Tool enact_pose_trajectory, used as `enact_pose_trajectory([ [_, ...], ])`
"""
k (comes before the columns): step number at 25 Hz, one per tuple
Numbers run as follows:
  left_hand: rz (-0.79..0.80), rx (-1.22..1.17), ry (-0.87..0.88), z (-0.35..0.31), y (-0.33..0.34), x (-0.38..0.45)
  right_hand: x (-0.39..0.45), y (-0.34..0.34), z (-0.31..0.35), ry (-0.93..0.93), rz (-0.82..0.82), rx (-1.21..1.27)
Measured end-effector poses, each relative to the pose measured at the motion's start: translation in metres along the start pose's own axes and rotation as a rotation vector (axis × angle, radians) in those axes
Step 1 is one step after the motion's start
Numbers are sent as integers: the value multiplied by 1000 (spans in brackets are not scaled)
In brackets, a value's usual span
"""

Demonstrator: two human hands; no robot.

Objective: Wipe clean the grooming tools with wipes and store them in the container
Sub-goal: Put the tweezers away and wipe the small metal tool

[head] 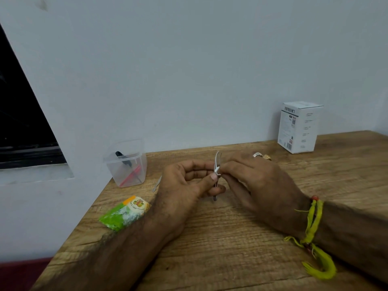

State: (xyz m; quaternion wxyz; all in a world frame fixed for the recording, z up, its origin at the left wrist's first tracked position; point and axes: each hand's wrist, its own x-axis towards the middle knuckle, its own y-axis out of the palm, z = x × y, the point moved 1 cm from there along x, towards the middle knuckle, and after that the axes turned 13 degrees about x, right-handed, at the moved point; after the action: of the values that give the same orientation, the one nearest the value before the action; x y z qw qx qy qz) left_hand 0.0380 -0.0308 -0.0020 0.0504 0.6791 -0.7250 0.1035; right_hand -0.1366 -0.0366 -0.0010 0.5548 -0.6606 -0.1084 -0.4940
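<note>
Both hands meet above the wooden surface (231,238). The left hand (184,185) has its fingers curled and its thumb pressed against a slim metal grooming tool (216,164), holding it nearly upright; the curved tip of the tool rises above the fingers and its lower end sticks out below the thumb, just over the surface. The right hand (254,181) faces it, its fingertips pinching a small white scrap of wipe (217,170) against the tool's shaft, right where the left thumb grips. How much of the wipe is folded inside the fingers cannot be told. Two rings (262,156) sit on the fingers of the right hand, and a yellow-green thread band (312,225) wraps its wrist, with loose ends trailing onto the surface.

To the left of the left hand and farther from the person, a clear plastic container (127,164) stands at the corner of the surface, beside the wall. Inside it lean a black-handled tool (123,158) and a red one (131,175). Between the container and the left hand, a small pale tool (157,183) lies flat on the surface. Just beside the left wrist, nearer the person, lies a green and orange wipe sachet (123,213), partly tucked under the forearm. Well beyond the right hand, a white printed box (298,127) stands upright by the wall.
</note>
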Motion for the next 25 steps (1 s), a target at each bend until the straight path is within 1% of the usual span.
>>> enact_pose_trajectory([
  [1,-19,-7,-1,0,0,1,0,0,0,9,-22,46],
  [3,-101,-14,-13,0,-2,4,1,-2,-3,51,-120,122],
  [5,-172,4,-3,-1,-3,6,2,-4,-5,97,-203,148],
  [9,-240,230,68,3,-3,10,5,2,-3,131,-235,129],
  [11,-309,322,70,3,-4,13,10,4,-2,133,-229,118],
  [13,-354,412,76,3,-3,13,11,6,-3,131,-188,87],
  [16,-390,523,97,3,-3,10,9,13,-6,146,-84,-10],
  [19,-421,646,125,-1,-7,11,18,19,-7,187,-26,-43],
  [22,-440,759,154,-3,-13,6,20,21,-10,228,-18,-60],
  [25,-529,831,191,-24,-30,0,13,19,-19,246,-69,-68],
])
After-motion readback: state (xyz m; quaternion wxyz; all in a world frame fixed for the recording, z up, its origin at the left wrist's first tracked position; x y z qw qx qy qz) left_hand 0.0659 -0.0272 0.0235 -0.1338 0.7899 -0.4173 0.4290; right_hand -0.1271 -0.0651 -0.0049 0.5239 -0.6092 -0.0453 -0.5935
